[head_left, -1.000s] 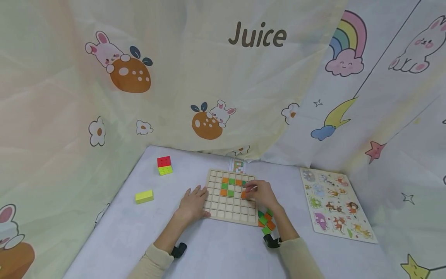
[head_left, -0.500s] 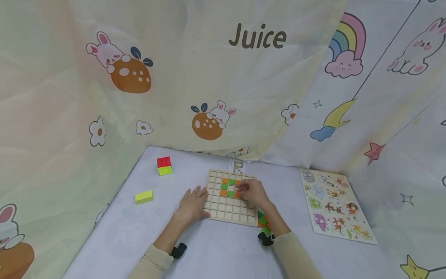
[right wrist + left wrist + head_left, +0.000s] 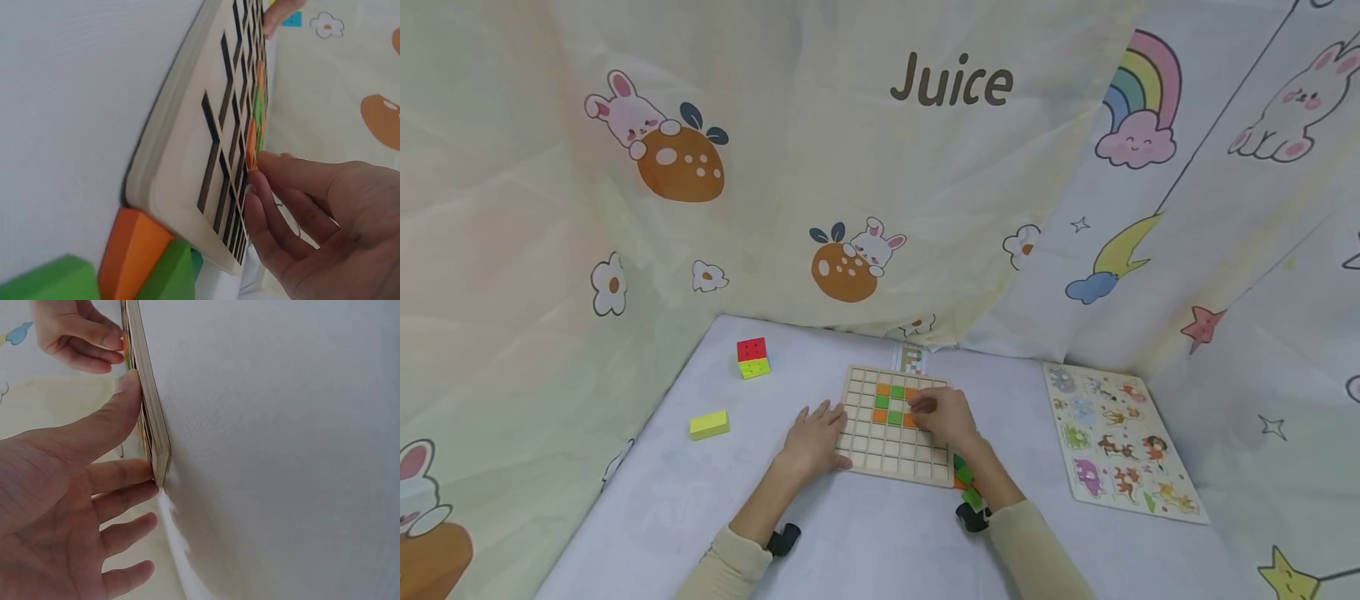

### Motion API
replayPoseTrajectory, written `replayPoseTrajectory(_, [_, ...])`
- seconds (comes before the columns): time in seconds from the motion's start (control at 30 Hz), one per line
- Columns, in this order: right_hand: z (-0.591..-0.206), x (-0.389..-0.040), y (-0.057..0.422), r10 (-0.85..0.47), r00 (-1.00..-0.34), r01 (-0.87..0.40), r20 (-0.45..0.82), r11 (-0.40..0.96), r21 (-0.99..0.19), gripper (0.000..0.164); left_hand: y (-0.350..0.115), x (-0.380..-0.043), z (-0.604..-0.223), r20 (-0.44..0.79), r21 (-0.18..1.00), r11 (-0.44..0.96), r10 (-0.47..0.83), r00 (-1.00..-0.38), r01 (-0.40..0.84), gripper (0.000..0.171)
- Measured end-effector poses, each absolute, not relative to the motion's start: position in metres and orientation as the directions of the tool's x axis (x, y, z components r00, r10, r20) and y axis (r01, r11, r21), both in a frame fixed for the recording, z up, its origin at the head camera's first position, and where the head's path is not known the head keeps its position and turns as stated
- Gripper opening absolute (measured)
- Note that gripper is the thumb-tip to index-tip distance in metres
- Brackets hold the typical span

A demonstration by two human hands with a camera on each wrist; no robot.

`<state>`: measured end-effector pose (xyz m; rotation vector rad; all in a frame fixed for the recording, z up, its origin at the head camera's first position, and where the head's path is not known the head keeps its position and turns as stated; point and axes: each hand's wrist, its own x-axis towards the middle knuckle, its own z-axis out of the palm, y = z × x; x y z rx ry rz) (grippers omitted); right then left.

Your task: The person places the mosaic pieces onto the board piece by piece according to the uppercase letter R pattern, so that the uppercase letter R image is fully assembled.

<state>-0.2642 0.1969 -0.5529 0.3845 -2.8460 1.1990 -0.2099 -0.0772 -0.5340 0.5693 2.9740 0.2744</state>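
Observation:
A wooden grid board [image 3: 891, 454] lies on the white table, with orange and green square blocks set in several cells of its upper middle. My left hand [image 3: 815, 437] rests at the board's left edge, its fingers spread and fairly straight. In the left wrist view the thumb [image 3: 131, 384] presses on the rim near the corner. My right hand [image 3: 947, 415] is over the board's right half. In the right wrist view its thumb and forefinger pinch at an orange block [image 3: 251, 145] in the grid. The cells under that hand are hidden from the head camera.
Loose green [image 3: 169, 275] and orange [image 3: 128, 247] blocks lie by the board's lower right corner. A small pattern card [image 3: 913, 358] sits behind the board. Left are a red-and-yellow cube [image 3: 752, 358] and a yellow block [image 3: 709, 425]; right is an animal puzzle board [image 3: 1123, 442].
My right hand has moved a little left across the board, and an orange block at its fingers has shifted left beside the green one. My left hand has stayed put.

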Motion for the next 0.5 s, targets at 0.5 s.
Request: replayPoseTrajectory(0.5, [-0.533,-0.232,0.224,-0.164,-0.985,-0.155,0.057,0.685,-0.712,0.024,-0.078,-0.210,-0.533,-0.073,0.193,0.914,0.377,-0.923,0.358,0.091])
